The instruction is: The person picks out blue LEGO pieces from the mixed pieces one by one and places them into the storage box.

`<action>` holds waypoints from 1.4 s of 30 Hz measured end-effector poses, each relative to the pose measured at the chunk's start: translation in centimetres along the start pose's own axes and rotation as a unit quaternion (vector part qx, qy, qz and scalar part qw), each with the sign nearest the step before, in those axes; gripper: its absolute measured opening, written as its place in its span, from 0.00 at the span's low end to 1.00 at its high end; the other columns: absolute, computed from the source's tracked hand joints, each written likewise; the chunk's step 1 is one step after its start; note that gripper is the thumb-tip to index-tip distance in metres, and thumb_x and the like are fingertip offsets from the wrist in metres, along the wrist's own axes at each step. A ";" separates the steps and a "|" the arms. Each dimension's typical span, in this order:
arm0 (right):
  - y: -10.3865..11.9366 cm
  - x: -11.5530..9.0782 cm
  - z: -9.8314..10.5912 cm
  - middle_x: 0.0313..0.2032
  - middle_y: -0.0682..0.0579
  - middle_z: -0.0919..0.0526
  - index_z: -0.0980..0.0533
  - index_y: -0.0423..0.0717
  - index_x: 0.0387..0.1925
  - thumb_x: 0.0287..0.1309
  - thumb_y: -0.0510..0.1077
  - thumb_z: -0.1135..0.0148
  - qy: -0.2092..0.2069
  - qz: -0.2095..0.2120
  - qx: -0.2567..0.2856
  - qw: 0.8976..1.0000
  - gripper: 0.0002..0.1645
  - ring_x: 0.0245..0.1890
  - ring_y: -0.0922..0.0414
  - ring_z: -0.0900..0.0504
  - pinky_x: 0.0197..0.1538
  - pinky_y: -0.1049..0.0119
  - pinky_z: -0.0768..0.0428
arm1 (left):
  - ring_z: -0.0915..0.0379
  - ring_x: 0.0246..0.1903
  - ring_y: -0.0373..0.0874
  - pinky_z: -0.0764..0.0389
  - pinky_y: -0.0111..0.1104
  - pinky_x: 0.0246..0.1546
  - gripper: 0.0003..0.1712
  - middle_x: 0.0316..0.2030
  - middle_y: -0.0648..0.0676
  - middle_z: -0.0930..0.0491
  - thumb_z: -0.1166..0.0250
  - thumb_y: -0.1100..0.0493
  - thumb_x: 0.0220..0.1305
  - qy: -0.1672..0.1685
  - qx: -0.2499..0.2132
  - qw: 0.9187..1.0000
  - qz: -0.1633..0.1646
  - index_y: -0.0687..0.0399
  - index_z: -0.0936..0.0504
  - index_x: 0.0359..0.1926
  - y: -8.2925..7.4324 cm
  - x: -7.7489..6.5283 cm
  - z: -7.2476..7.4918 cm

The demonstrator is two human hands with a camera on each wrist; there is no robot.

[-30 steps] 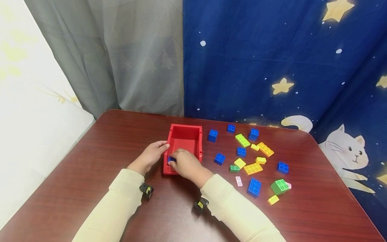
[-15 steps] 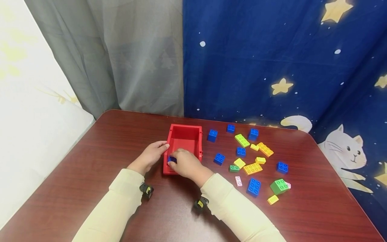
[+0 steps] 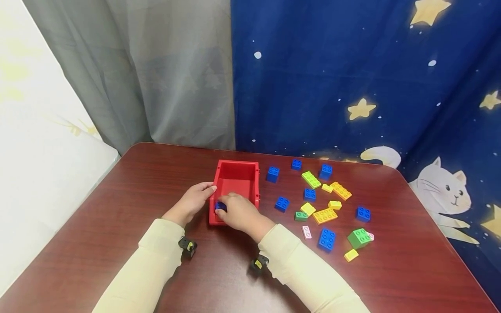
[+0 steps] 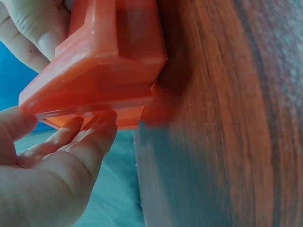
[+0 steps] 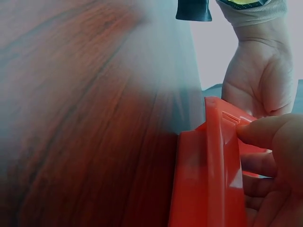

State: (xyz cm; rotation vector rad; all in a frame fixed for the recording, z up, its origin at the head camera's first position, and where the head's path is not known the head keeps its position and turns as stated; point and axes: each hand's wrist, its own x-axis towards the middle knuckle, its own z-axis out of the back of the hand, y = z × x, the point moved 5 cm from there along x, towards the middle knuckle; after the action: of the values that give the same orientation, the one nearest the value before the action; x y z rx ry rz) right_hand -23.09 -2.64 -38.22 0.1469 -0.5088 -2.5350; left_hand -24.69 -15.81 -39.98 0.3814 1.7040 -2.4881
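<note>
On the table sits a red open-topped box (image 3: 238,162). My left hand (image 3: 192,201) holds its left wall, with the thumb at the rim and the fingers along the outer side; the left wrist view shows those fingers (image 4: 97,137) against the box. Inside the near left corner, my right hand (image 3: 243,214) grips a blue toy brick (image 3: 219,206), partly hidden by the fingers. In the right wrist view, the right hand (image 5: 279,165) reaches over the near rim with its thumb at the inner edge; the brick is hidden there.
Loose toy bricks lie right of the box. Among them are a large blue brick (image 3: 326,239), a tall green brick (image 3: 359,238), an orange plate (image 3: 325,215), a lime plate (image 3: 311,179) and a pink brick (image 3: 306,232). Curtains hang beyond the far table edge.
The head view has shifted a little, so everything sits slightly further left. Both hands stay at the box, and slightly more of the blue brick shows beside the right fingers.
</note>
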 end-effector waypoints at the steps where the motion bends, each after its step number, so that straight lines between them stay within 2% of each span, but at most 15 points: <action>1: 0.0 -0.1 0.0 0.50 0.50 0.19 0.25 0.47 0.60 0.59 0.53 0.36 -0.002 0.001 -0.003 1.000 0.29 0.49 0.56 0.21 0.57 0.62 0.22 | 0.43 0.67 0.63 0.44 0.58 0.67 0.28 0.65 0.66 0.35 0.52 0.53 0.74 -0.001 0.001 1.000 0.000 0.63 0.37 0.69 0.0 0.0 0.0; 8: 0.0 -1.0 0.5 0.56 0.49 0.22 0.27 0.46 0.62 0.59 0.52 0.36 -0.018 0.014 -0.016 1.000 0.31 0.57 0.54 0.24 0.60 0.60 0.25 | 0.44 0.67 0.63 0.43 0.58 0.67 0.29 0.66 0.66 0.36 0.52 0.52 0.74 -0.001 0.007 1.000 0.001 0.63 0.37 0.69 -0.1 0.0 -0.1; 25: 0.1 -4.2 2.4 0.57 0.51 0.24 0.27 0.48 0.62 0.59 0.50 0.35 -0.076 0.083 -0.023 0.993 0.30 0.57 0.56 0.25 0.59 0.61 0.23 | 0.44 0.67 0.63 0.42 0.58 0.66 0.31 0.67 0.65 0.37 0.52 0.49 0.74 0.005 0.008 1.000 0.003 0.61 0.39 0.70 0.2 -0.1 0.1; 33: -0.1 -5.7 3.2 0.58 0.51 0.24 0.27 0.49 0.62 0.58 0.49 0.34 -0.083 0.079 -0.006 0.993 0.30 0.59 0.55 0.27 0.57 0.57 0.22 | 0.46 0.68 0.63 0.43 0.59 0.66 0.31 0.68 0.65 0.39 0.53 0.49 0.75 0.004 0.006 1.000 0.014 0.60 0.40 0.71 0.2 -0.1 0.0; 42: -1.3 -7.1 3.3 0.58 0.51 0.24 0.27 0.51 0.62 0.56 0.48 0.32 -0.102 0.077 -0.002 0.992 0.31 0.59 0.55 0.27 0.57 0.59 0.22 | 0.46 0.68 0.62 0.43 0.57 0.67 0.31 0.67 0.65 0.38 0.53 0.50 0.75 0.001 0.005 1.000 0.020 0.60 0.41 0.72 0.2 0.0 0.0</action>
State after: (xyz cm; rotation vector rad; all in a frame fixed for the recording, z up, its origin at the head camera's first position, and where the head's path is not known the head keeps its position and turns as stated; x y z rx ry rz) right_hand -18.39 3.21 -35.67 -0.1497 -0.5714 -2.4116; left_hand -24.63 -15.88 -40.18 0.4153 1.6699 -2.4704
